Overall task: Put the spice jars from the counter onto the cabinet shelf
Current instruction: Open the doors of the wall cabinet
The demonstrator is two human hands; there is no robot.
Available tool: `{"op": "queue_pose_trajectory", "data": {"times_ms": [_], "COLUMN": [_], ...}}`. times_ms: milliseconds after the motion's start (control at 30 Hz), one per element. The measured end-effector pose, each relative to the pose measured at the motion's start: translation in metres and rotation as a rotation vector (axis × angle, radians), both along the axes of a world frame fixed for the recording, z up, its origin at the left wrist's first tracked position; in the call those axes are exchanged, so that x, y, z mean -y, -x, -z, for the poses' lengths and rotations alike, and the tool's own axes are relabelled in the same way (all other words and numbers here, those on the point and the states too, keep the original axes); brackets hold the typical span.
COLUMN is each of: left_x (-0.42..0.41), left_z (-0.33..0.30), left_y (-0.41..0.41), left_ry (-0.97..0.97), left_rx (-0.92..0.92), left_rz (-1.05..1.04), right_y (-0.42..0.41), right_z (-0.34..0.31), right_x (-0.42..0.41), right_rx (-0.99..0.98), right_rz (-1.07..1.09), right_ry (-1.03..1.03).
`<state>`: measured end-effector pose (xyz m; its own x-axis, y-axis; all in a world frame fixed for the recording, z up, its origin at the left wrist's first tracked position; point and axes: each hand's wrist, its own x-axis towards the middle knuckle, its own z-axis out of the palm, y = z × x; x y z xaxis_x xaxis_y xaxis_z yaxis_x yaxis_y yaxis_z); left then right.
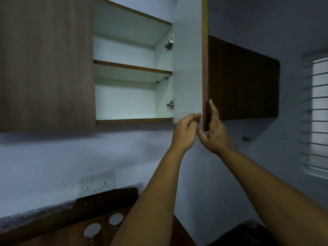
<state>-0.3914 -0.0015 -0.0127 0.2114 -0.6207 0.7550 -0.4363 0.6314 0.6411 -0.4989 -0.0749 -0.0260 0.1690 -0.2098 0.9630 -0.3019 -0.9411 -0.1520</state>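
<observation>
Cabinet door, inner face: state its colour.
White, with a brown wood edge; the cabinet door shows in the head view.

A single head-worn view tilts upward from close below the open wall cabinet (131, 71), facing the wall. Its wide angle also takes in the counter (53, 226) along the bottom edge and a window (317, 110) at far right.

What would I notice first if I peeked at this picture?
First, two hands, the left hand and right hand, holding the bottom edge of the open cabinet door in the middle. Left of it, bare white shelves show. Far below, two shiny-lidded jars wait on the counter.
</observation>
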Motion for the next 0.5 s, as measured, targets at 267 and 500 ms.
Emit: {"op": "queue_pose_trajectory", "data": {"times_ms": [267,500], "left_x": [0.049,0.085], "left_z": [0.009,-0.003], "left_y": [0.062,0.106], "left_ry": [-0.169,-0.273], "left_rx": [0.318,0.521], "left_rz": [0.056,0.023], "right_y": [0.073,0.117], "right_z": [0.000,-0.002], "right_x": [0.030,0.055], "right_rx": [0.063,0.028], "right_rz": [0.123,0.239], "right_ry": [-0.165,-0.243]}}
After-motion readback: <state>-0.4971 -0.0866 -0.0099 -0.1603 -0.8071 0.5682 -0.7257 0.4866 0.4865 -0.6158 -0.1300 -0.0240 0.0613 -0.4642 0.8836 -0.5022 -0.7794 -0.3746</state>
